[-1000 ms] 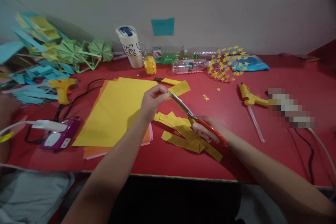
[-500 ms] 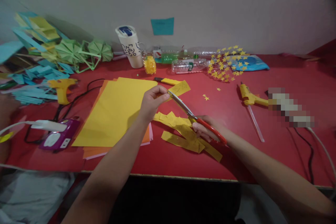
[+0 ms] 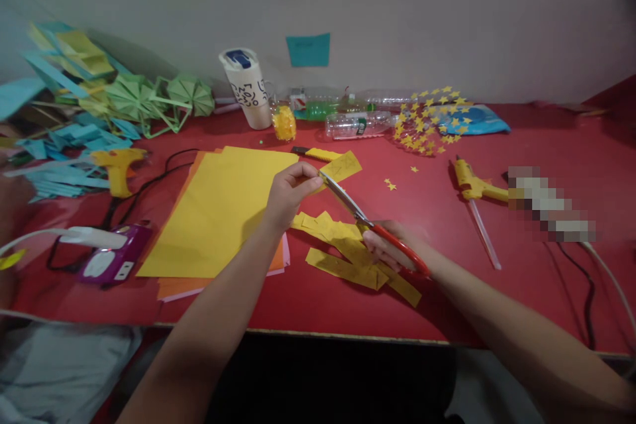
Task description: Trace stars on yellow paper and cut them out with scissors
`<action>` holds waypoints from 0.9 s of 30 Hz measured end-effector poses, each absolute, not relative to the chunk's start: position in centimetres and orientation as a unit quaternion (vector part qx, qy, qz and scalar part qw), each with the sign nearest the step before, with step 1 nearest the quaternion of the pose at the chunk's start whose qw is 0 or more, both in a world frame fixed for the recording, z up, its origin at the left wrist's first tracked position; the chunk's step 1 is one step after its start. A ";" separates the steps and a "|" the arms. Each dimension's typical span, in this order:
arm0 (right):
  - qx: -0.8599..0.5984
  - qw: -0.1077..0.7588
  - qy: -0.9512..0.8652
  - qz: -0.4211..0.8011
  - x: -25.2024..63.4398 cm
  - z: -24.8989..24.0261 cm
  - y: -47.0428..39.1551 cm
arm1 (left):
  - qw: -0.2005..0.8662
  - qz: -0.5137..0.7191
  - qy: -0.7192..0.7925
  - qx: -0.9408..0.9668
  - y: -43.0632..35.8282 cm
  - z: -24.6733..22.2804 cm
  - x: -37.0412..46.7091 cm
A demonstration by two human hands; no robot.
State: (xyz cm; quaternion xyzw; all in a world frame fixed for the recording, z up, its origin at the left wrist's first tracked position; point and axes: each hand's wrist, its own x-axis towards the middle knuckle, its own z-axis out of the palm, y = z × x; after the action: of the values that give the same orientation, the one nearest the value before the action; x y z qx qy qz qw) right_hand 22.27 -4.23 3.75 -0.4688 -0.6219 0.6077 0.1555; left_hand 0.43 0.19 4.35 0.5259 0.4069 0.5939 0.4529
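Pinched in my left hand [image 3: 294,190] is a yellow paper strip [image 3: 344,166] with star outlines drawn on it. My right hand [image 3: 390,244] grips red-handled scissors [image 3: 397,246], whose blades reach up and left to the strip beside my left fingertips. The exact spot where the blades meet the paper is hard to make out. Under my hands lies a heap of yellow paper scraps [image 3: 342,238]. Left of it is a stack of paper with a yellow sheet [image 3: 223,199] on top. A few small cut yellow stars [image 3: 391,185] lie to the right of the strip.
A yellow utility knife [image 3: 318,154] lies behind my left hand. Two hot glue guns, one left [image 3: 118,169] and one right [image 3: 470,182], have cords nearby. A white tumbler [image 3: 248,93], plastic bottles [image 3: 358,124] and a star-covered clear object [image 3: 430,122] stand behind. A purple power socket [image 3: 112,258] sits left.
Almost nothing differs. The strip and scissors have shifted very slightly, and a person's arm at the far left edge has moved a little.
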 end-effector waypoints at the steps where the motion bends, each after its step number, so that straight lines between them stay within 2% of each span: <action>1: -0.470 0.156 -0.621 0.608 22.3 3.7 -4.2 | 0.453 0.595 0.408 0.524 0.2 4.4 0.5; 27: -0.497 0.165 -0.597 0.608 22.2 3.6 -4.1 | 0.468 0.600 0.407 0.505 0.1 4.6 0.6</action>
State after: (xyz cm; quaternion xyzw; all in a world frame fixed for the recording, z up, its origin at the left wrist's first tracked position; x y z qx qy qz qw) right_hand 22.17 -4.13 3.64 -0.4971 -0.5969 0.6078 0.1649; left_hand 0.62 0.09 4.62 0.5049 0.4070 0.6000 0.4685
